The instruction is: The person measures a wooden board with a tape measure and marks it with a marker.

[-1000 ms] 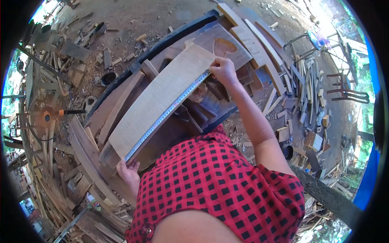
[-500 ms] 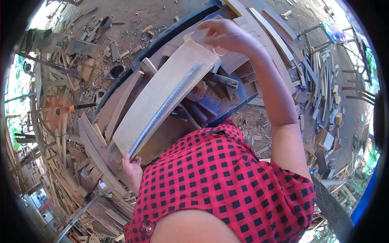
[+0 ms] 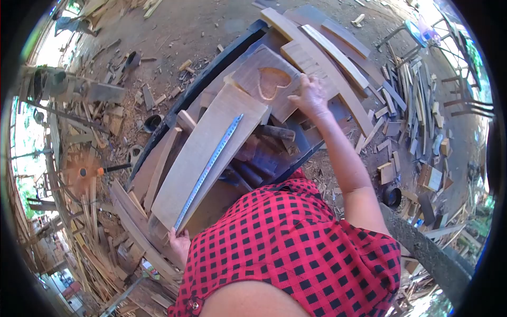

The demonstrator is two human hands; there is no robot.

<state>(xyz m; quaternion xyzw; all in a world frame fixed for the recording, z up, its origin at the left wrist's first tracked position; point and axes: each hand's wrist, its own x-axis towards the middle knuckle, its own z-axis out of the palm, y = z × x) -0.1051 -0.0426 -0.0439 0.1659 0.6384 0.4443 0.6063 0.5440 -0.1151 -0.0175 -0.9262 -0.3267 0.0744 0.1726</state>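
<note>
Tape measure (image 3: 208, 169) lies on plank (image 3: 203, 153); left hand (image 3: 181, 244) pinches its end, right hand (image 3: 311, 95) released.

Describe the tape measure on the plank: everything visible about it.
The tape measure is a thin, silvery-blue metal strip, pulled out long and lying flat along the right edge of a pale wooden plank. It runs diagonally from the plank's near end toward its far end. The left hand pinches its near end; its far end lies free. The right hand is apart from it, on a board with a carved heart.
</note>
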